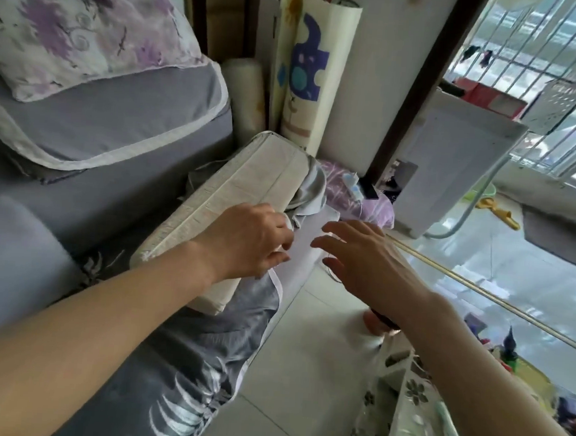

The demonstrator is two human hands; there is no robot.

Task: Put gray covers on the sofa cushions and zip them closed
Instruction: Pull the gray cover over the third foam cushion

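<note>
A beige sofa cushion [244, 188] lies slantwise across the grey sofa seat [89, 199], its near end by my hands. A pale grey cover [310, 192] is bunched against the cushion's right side and hangs down toward the floor. My left hand [248, 239] rests on the cushion's near end with its fingers curled, pinching the cover's edge. My right hand [365, 259] hovers just right of the cover with fingers spread and holds nothing. The zip is not visible.
A purple-flowered pillow [89, 27] leans on the sofa back. Rolled mats [309, 71] stand against the wall. A white appliance [451, 167] stands by the barred window. A floral-clothed table [413, 404] is at lower right. White floor tiles [308, 354] lie between sofa and table.
</note>
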